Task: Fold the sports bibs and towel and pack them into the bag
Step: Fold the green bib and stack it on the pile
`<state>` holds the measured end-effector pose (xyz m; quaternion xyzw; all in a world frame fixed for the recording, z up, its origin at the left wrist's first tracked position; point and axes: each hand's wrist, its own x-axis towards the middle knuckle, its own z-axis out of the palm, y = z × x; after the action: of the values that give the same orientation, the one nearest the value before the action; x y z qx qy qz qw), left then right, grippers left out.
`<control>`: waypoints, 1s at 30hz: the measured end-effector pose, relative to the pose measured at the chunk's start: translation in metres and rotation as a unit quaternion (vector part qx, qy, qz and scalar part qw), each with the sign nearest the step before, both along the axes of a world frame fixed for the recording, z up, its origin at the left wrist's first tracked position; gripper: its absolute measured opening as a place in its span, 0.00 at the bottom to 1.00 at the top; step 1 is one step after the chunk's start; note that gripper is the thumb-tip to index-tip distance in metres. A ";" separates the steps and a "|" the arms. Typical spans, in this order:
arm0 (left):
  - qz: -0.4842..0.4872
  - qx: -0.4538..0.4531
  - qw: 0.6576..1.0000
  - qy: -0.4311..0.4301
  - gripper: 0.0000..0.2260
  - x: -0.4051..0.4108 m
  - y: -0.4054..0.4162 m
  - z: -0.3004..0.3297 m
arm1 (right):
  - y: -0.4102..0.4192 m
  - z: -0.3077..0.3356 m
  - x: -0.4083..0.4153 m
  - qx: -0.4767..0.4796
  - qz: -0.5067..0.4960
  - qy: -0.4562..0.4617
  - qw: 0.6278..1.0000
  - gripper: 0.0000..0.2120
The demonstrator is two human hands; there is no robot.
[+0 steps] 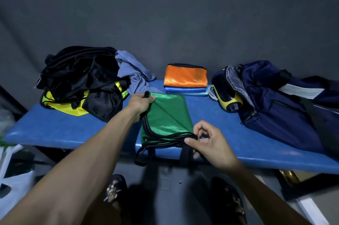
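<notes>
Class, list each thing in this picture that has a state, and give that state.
green bib: half folded, held
left hand: gripping its far corner
right hand: pinching its near edge
orange bib: folded, stacked
grey towel: crumpled
navy bag: open

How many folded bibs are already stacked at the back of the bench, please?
3: an orange bib on top, a blue bib beneath it, and a light blue bib at the bottom. Only their edges show, so thinner ones may be hidden in the stack.
</notes>
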<state>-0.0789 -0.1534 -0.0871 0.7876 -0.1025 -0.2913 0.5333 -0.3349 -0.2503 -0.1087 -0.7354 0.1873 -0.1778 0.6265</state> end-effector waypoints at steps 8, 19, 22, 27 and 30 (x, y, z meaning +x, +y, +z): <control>-0.016 0.016 1.000 -0.013 0.15 0.003 -0.002 -0.002 | -0.003 -0.005 -0.006 -0.460 -0.005 0.032 0.888 0.16; -0.201 0.113 0.967 -0.112 0.18 -0.019 0.026 0.035 | -0.002 -0.002 -0.003 -0.573 0.066 -0.013 0.817 0.13; -0.184 0.165 0.950 -0.193 0.15 -0.018 0.034 0.034 | 0.002 -0.004 -0.003 -0.604 0.066 -0.026 0.794 0.16; -0.240 0.258 0.916 -0.194 0.19 -0.023 0.052 0.023 | 0.006 -0.009 -0.005 -0.598 0.091 0.001 0.796 0.20; -0.226 0.271 0.887 -0.297 0.21 -0.036 0.055 0.020 | 0.006 -0.001 -0.013 -0.552 0.116 0.035 0.825 0.27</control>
<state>-0.1148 -0.0981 -0.0674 0.9069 -0.3478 -0.1730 0.1632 -0.3482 -0.2445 -0.1100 -0.9806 -0.0068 -0.1512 0.1248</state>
